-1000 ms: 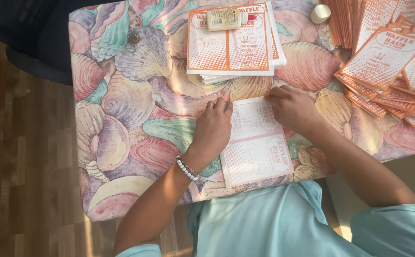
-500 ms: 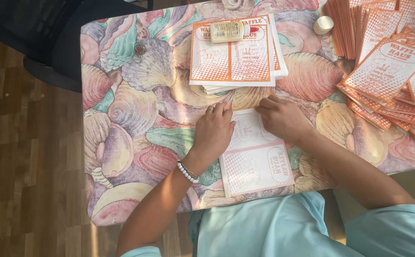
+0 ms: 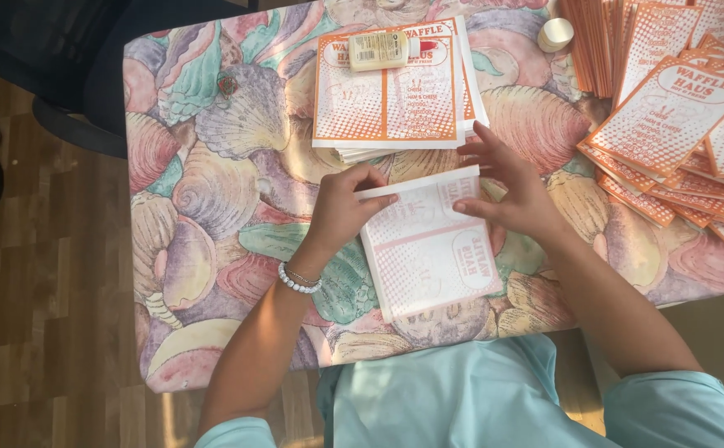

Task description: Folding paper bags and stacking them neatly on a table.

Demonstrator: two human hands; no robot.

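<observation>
A pale orange-and-white printed sheet (image 3: 432,253) lies on the table in front of me, its far edge lifted and folded toward me. My left hand (image 3: 343,211), with a bead bracelet on the wrist, pinches the folded edge at its left end. My right hand (image 3: 507,184) holds the same edge at the right end, fingers spread over the sheet. Just beyond lies a neat stack of orange printed flyers (image 3: 395,95) with a small pale bottle (image 3: 378,50) lying on top.
The table wears a seashell-patterned cloth (image 3: 204,166). Several folded orange leaflets (image 3: 677,116) fan out at the right, with a small white roll (image 3: 556,33) near the far edge. A dark chair (image 3: 71,75) stands beyond the table's left corner on a wood floor.
Both hands have lifted the sheet's far edge off the table and folded it toward me. Earlier they pressed flat on the sheet.
</observation>
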